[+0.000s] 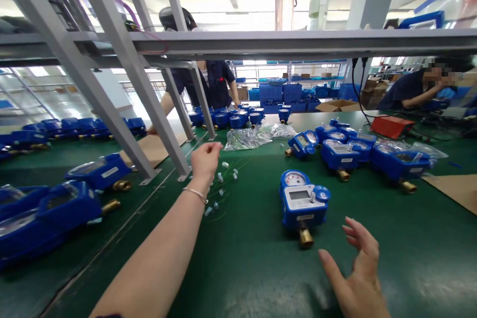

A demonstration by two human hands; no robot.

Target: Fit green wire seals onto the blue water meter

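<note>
A blue meter (303, 203) with a small grey display, a round blue cap and a brass fitting stands on the green tabletop, right of centre. My right hand (356, 268) is just to the right of its fitting, fingers spread and touching nothing. My left hand (204, 159) reaches forward, thumb and fingertips pinched together above the table; what lies between them is too small to make out. Beside and below it, several small pale seal tags (220, 177) with thin wires lie scattered. A crumpled clear plastic bag (248, 138) rests just beyond that hand.
More blue meters (340, 154) are grouped at the right, others (70, 198) at the left. Slanted grey metal posts (149, 89) rise left of my left arm under a shelf (261, 42) holding bottles. A red box (392, 126) sits at the back right. Two people are beyond the table.
</note>
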